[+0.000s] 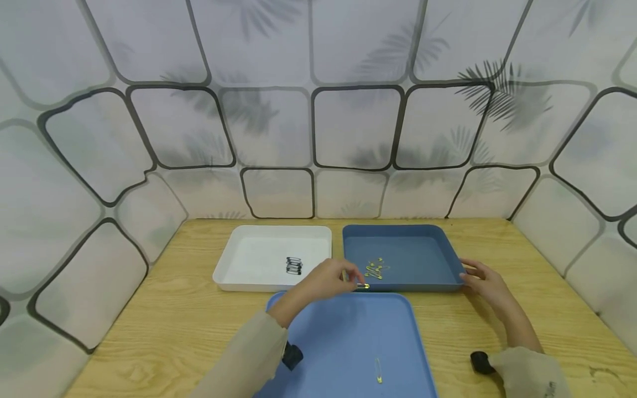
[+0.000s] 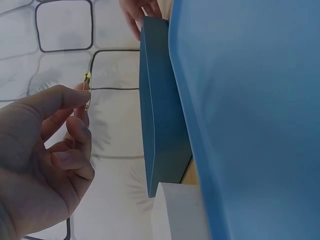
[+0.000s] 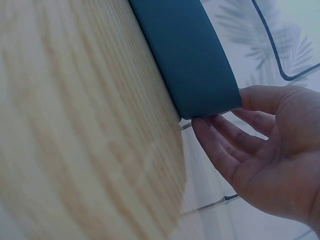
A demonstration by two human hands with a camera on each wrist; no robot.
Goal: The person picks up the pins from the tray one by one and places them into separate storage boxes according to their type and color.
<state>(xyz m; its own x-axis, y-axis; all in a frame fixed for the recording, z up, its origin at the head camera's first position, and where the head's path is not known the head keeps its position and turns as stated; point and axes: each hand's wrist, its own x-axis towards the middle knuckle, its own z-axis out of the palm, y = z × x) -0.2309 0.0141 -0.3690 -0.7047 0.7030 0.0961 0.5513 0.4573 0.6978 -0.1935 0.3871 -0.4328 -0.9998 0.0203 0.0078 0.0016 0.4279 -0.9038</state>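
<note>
In my left hand (image 1: 323, 281) a yellow safety pin (image 1: 365, 286) is pinched between thumb and fingertips, above the near rim of the dark blue tray (image 1: 413, 254). The left wrist view shows that pin (image 2: 87, 78) sticking out past the thumb. Several yellow safety pins (image 1: 374, 269) lie in a loose heap inside the dark blue tray, at its left. My right hand (image 1: 490, 286) holds that tray by its right side, thumb at the rim and fingers against the outer wall. Another yellow safety pin (image 1: 379, 371) lies in the light blue tray (image 1: 343, 331) nearer to me.
A white tray (image 1: 256, 271) stands left of the dark blue one, with several black safety pins (image 1: 294, 266) lined up in it. All the trays rest on a wooden table (image 1: 164, 326). A patterned wall covering (image 1: 278, 193) rises behind the table and at both sides.
</note>
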